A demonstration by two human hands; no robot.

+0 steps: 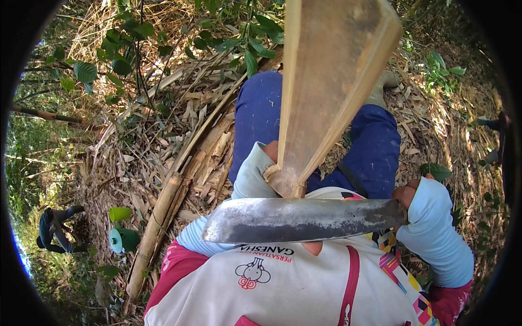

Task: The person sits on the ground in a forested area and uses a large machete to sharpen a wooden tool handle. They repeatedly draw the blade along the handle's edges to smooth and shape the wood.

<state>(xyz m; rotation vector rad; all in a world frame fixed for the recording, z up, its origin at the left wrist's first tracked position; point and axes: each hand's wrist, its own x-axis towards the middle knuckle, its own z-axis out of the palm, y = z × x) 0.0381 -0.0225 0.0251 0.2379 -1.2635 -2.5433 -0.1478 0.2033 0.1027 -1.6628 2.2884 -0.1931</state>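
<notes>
A wide split length of bamboo [331,81] stands in front of me, its pale hollow inner side showing. It tapers to a cut end near my chest. My left hand [272,151] is closed on its left edge near that end, most of the fingers hidden behind it. My right hand [405,194] is closed at the right end of a machete [304,220], whose handle is hidden in the fist. The broad dark-stained blade lies level across my chest, just below the bamboo's cut end; I cannot tell whether they touch.
A long cracked bamboo pole [157,220] lies to my left on ground strewn with dry husks. Beyond it are a green bucket [129,240] and a yellow-green container [120,213]. Leafy stems [125,60] rise at upper left. People are at the far left [54,228] and right edge [496,138].
</notes>
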